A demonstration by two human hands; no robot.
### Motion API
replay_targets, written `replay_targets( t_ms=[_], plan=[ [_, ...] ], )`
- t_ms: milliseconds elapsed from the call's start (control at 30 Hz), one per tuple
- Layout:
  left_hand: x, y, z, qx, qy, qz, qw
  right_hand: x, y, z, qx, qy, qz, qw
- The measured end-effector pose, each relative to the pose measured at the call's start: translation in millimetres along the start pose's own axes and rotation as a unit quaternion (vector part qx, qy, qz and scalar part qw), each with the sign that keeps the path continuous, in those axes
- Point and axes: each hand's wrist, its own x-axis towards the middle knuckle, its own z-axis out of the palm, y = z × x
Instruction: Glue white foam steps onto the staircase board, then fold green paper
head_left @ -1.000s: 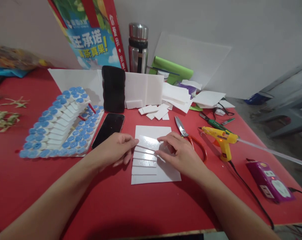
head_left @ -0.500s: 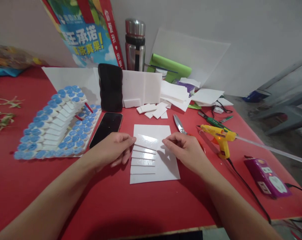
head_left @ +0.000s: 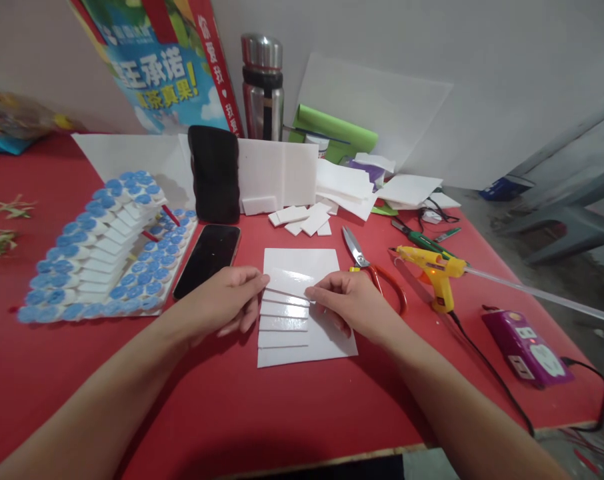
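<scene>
A white foam board (head_left: 331, 340) lies flat on the red tabletop before me, with several white strips overlapping like steps on its left part. My left hand (head_left: 235, 301) pinches the left end of the uppermost foam strip (head_left: 289, 281), thumb and forefinger together and the other fingers curled. At that strip's right end, my right hand (head_left: 349, 303) has its thumb and forefinger closed on the lower corner. Light glints off the strips. Just beyond my right hand lie orange-handled scissors (head_left: 365, 263), their handles partly covered by it.
To the right are a yellow glue gun (head_left: 439, 267) with a long clear stick and a purple power socket (head_left: 527, 350). On the left stand a blue-and-white stair model (head_left: 102, 247) and a phone (head_left: 208, 260). Foam offcuts (head_left: 307, 219) and a steel flask (head_left: 263, 87) are behind.
My right hand has moved left and slightly down onto the strip's right end, uncovering more of the scissors. My left hand stays at the left end. The whole view has shifted slightly.
</scene>
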Motion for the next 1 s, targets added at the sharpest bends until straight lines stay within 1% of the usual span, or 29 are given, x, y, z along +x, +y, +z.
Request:
replay_targets(
  t_ms=[200,533,867,1000],
  plan=[
    [2.6,-3.1,0.0,0.006,-0.01,0.007,1.0,1.3,-1.0,1.7,0.01,-0.004,-0.005,1.0],
    [2.6,0.0,3.1,0.014,0.003,0.005,1.0,0.5,-0.1,0.4,0.006,-0.011,-0.01,1.0],
    [1.3,0.7,3.0,0.01,0.0,0.002,1.0,3.5,2.5,-0.6,0.009,-0.021,-0.013,1.0],
    [2.4,-0.5,2.2,0.006,-0.005,0.009,1.0,3.1,2.9,-1.2,0.002,-0.028,-0.017,0.999]
  ],
)
